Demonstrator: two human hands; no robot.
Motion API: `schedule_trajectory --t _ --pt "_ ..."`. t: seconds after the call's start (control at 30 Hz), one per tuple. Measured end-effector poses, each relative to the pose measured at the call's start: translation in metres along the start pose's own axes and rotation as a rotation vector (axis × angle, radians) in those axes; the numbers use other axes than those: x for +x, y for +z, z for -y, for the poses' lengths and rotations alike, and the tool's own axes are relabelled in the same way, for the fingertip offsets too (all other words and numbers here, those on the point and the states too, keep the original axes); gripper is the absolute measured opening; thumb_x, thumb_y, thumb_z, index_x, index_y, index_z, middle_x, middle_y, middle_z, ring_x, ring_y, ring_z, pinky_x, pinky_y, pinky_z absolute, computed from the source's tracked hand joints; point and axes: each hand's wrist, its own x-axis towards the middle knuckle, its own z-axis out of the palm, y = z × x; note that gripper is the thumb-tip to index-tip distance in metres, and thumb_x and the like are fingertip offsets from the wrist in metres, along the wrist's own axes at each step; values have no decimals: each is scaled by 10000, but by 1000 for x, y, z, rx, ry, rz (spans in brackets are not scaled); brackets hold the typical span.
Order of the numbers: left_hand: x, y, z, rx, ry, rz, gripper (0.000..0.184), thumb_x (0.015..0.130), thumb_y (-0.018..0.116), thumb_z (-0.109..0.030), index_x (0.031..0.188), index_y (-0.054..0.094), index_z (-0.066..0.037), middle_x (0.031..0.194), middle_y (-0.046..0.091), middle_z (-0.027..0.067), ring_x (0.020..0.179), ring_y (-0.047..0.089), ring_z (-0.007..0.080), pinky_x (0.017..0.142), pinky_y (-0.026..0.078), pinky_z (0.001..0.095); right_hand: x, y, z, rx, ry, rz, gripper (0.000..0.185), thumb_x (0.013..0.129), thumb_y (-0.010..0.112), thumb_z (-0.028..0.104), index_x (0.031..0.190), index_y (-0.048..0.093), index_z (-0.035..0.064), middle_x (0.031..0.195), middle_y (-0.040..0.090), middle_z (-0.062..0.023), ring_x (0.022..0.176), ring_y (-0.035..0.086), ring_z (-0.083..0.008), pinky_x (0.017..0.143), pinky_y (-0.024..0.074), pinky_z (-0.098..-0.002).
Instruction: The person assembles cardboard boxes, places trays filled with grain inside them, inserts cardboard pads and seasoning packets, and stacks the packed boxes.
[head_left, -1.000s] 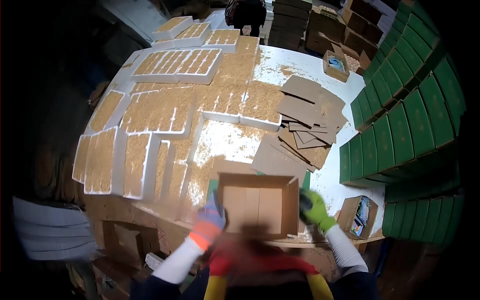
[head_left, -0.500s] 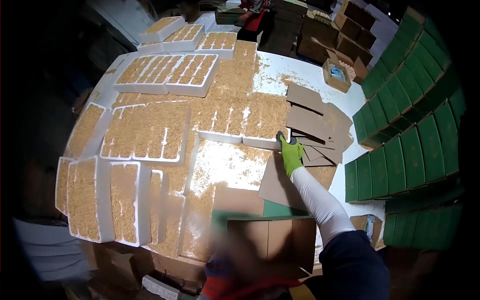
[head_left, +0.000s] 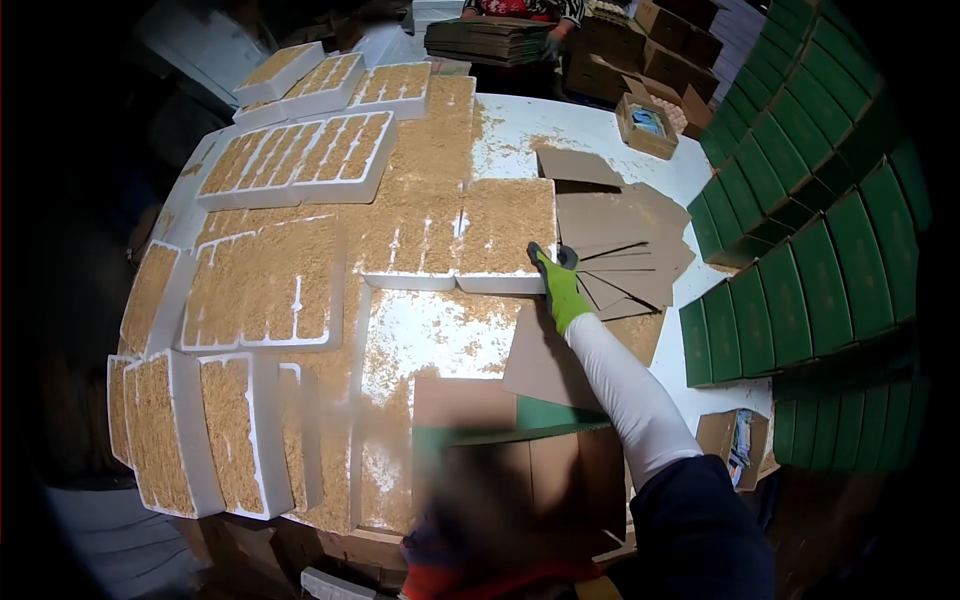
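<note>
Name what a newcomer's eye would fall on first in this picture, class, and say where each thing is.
Probably the green boxes, stacked high along the right side. Next come the white trays of tan, sawdust-like filling, spread over the table's left and middle. Near the centre, the right hand, in a lime-green and dark glove, is at one tray's corner beside flat cardboard sheets.

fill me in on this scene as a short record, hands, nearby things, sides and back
right hand: green glove, at front right corner of a white tray; grip unclear
left hand: cannot be made out; blur over the open box
tray contents: tan, crumbly material
near edge: open box, brown inside
beside tray: overlapping cardboard pieces
right side: stacked green boxes
left side: more filled white trays
back: another person behind a cardboard stack
</note>
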Motion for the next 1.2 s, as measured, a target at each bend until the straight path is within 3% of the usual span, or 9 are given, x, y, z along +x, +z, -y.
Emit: schedule_trajectory --t 0.07,0.23,0.3,0.43,0.67,0.77,0.93,1.03,1.2 --pt "1 1 -8 -38 18 -22 562 850 577 -254 1330 408 -16 1149 592 187 978 603 373 819 497 385 4 -14 -1 -162 -94 106 743 779 746 390 1335 389 51 1174 553 -93 933 558 -179 718 484 -338" --pt "-6 20 42 233 116 -24 587 841 585 -213 1354 380 -16 1071 622 188 916 613 375 784 504 387 -50 -56 61 -61 260 281 595 831 689 370 1307 455 100 1109 594 -58 897 587 -167 679 505 -302" --pt "-4 14 21 138 41 5 592 842 575 -192 1368 363 -23 1002 632 195 866 613 384 745 505 409 -77 -83 77 161 211 374 497 854 674 321 1272 493 122 1009 620 -51 838 612 -169 573 516 -294" --pt "6 23 39 265 -45 -8 581 861 542 -190 1389 346 -46 912 641 208 808 618 392 698 500 446 -147 -147 157 -64 356 453 512 883 637 330 1314 457 122 1085 615 -34 913 626 -142 697 552 -288" --pt "33 24 33 230 23 -91 438 919 482 -313 1302 496 -101 1015 647 200 857 626 374 722 507 466 -230 -207 238 -396 315 724 717 815 715 310 1380 393 10 1286 537 -85 1159 511 -163 998 390 -301" --pt "50 19 23 166 18 -41 457 922 463 -331 1310 487 -90 1060 639 199 937 614 393 834 490 452 -232 -215 239 -683 326 920 706 812 721 323 1363 421 2 1274 548 -94 1172 489 -154 1006 377 -306" --pt "62 28 45 134 45 147 440 908 495 -333 1319 482 -177 962 648 211 874 608 407 768 490 467 -231 -196 212 -842 336 1016 589 862 673 324 1308 491 -15 1189 606 -83 1032 548 -112 934 425 -265" --pt "61 32 95 130 71 123 359 910 528 -151 1257 546 -63 1018 656 200 922 634 349 772 495 388 -234 -181 202 -785 358 970 601 852 683 345 1297 502 -16 1181 618 -90 1046 566 -127 935 430 -263" --pt "37 -21 64 -99 9 191 344 922 517 -156 1224 554 4 1081 648 194 976 632 295 832 483 360 -224 -157 166 -896 229 988 401 871 663 258 1207 602 46 1025 688 -50 903 610 -93 827 480 -236"
